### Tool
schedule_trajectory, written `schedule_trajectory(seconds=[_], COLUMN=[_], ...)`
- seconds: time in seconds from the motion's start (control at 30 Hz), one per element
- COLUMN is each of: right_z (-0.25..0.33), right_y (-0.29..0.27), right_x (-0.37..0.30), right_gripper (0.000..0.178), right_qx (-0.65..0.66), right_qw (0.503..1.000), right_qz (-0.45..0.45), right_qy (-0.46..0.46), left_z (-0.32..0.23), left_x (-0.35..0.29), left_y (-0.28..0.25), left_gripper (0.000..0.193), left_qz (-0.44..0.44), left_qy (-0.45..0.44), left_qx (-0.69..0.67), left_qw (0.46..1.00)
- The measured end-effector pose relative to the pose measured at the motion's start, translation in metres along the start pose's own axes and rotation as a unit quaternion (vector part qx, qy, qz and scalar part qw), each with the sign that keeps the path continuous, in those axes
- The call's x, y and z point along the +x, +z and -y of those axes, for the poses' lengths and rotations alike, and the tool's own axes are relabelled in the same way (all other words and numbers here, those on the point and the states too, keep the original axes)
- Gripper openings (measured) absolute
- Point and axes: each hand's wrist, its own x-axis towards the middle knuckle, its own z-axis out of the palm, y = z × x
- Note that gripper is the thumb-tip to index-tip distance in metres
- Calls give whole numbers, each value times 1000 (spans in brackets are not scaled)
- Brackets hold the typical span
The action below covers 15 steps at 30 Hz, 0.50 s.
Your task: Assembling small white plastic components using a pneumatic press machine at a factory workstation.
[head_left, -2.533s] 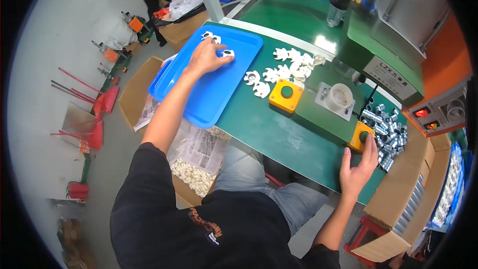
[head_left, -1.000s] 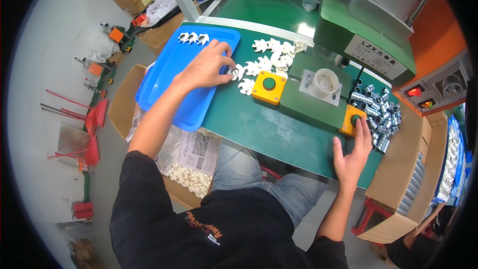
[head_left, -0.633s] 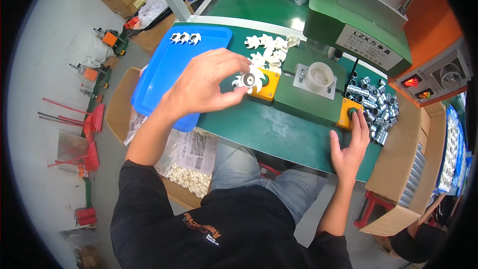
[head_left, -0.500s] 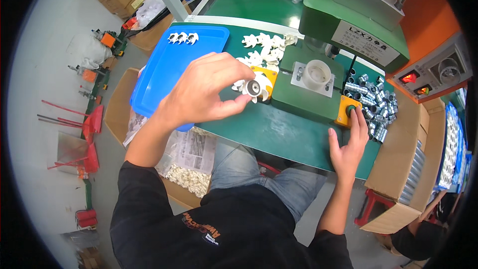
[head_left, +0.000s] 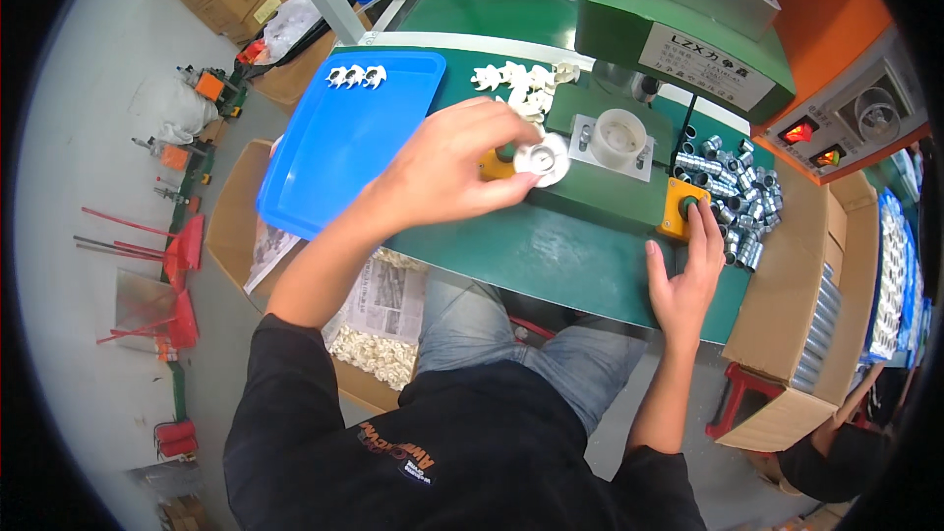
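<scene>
My left hand (head_left: pixel 462 162) pinches a white plastic impeller (head_left: pixel 544 159) between thumb and fingers, its round flat face turned up. It is held just left of the clear round cup (head_left: pixel 619 138) on the press's metal plate (head_left: pixel 582 149). Behind that hand, a yellow button box (head_left: pixel 494 167) is mostly covered. My right hand (head_left: pixel 685 280) has its fingers stretched out and thumb apart, fingertips at the green button (head_left: pixel 689 206) of another yellow box (head_left: pixel 676 209). Loose white impellers (head_left: pixel 526 84) lie beyond my left hand.
A blue tray (head_left: pixel 339 157) at the left carries three impellers (head_left: pixel 355 77). Metal sleeves (head_left: pixel 733 187) are heaped right of the green press (head_left: pixel 678 39). An orange control box (head_left: pixel 836 88) stands at far right, above a cardboard carton (head_left: pixel 787 315). Another carton below holds white parts (head_left: pixel 374 356).
My left hand has moved right with the impeller, toward the cup, and the impeller's face is turned differently. My right hand stays at the button. The view has shifted slightly.
</scene>
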Motion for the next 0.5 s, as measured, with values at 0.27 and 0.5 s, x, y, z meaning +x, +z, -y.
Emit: schedule_trajectory(seconds=[0.27, 0.5], right_z=[-1, -1], right_y=[1, 3], right_x=[0, -1], right_gripper=[72, 72], right_qx=[13, 27], right_qw=[1000, 999], right_qz=[-12, -19], right_qy=[3, 6], left_z=[9, 2], left_x=[51, 65], left_y=[89, 90], left_gripper=[28, 30], left_qz=[-122, -89], left_qy=[-12, -76], left_qx=[10, 54], left_qw=[992, 992])
